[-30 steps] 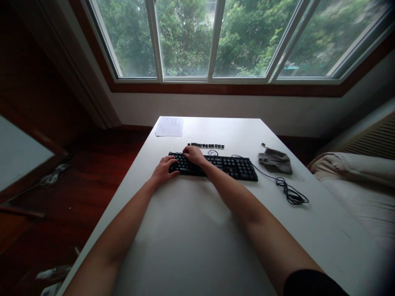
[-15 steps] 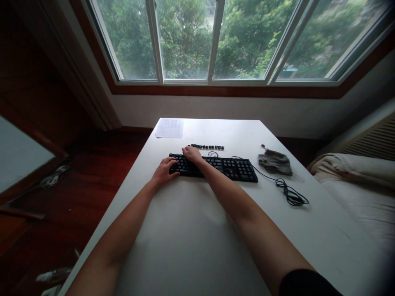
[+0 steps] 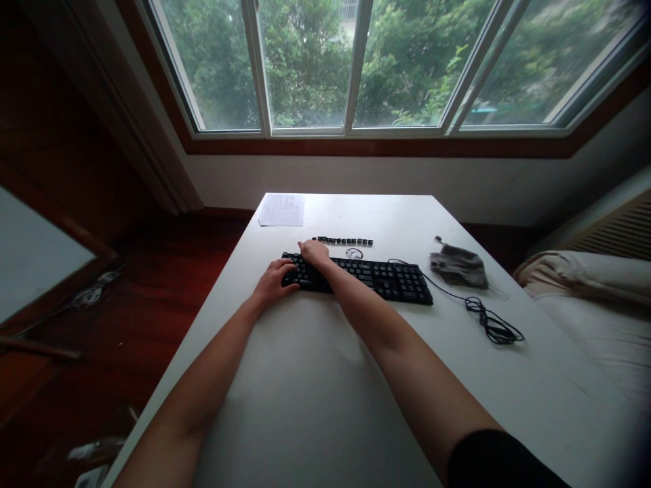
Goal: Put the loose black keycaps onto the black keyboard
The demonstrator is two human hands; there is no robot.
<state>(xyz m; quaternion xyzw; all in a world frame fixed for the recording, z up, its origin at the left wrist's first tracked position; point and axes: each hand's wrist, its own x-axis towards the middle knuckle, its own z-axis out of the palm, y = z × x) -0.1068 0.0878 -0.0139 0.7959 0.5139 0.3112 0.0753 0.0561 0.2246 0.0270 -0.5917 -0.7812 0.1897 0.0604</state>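
A black keyboard (image 3: 376,278) lies across the middle of the white table (image 3: 315,393). My left hand (image 3: 273,282) is closed around its left end, thumb over the near-left keys. My right hand (image 3: 314,252) rests on the top rows at the left end, with its fingers curled down and pinched together. What they pinch is hidden. A row of several loose black keycaps (image 3: 344,240) lies just behind the keyboard, close to my right hand. A small wire loop tool (image 3: 354,253) sits between that row and the keyboard.
A printed sheet of paper (image 3: 281,209) lies at the table's far left corner. A grey cloth (image 3: 458,266) sits right of the keyboard, with the coiled black cable (image 3: 492,327) nearer me. Windows fill the far wall, and a bed edge (image 3: 590,298) is at the right.
My right hand has crept slightly toward the keyboard's far-left edge. The view has shifted a little. My left hand keeps its hold.
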